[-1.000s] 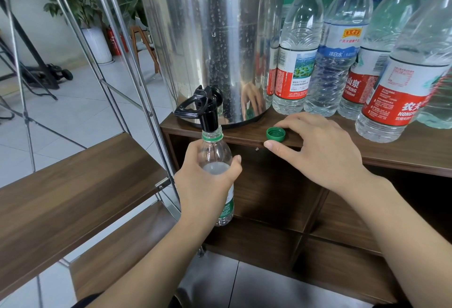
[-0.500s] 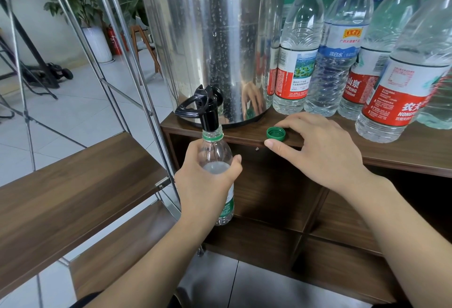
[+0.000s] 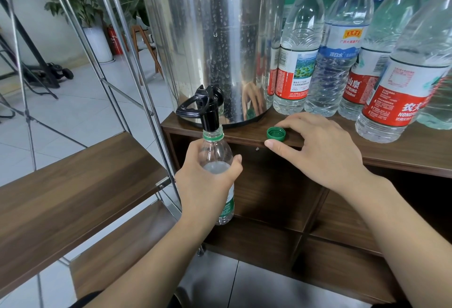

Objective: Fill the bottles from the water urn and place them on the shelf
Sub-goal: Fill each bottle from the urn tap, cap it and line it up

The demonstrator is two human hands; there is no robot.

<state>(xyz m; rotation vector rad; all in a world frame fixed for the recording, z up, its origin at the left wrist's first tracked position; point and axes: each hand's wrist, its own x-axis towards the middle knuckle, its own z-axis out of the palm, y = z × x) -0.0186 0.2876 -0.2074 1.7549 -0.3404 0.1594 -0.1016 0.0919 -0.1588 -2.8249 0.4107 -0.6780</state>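
Left hand (image 3: 208, 180) grips one uncapped bottle (image 3: 216, 158) around its body, fingers and thumb curled round it. Bottle upright, long axis vertical, mouth up directly beneath the black tap (image 3: 206, 109) of the steel water urn (image 3: 212, 38); partly filled. Right hand (image 3: 320, 148) rests on the cabinet top (image 3: 403, 153), fingers loosely spread, fingertips touching one green cap (image 3: 276, 134). At least five capped bottles (image 3: 297, 58) stand right of the urn. Wooden shelf (image 3: 73, 190) lies left.
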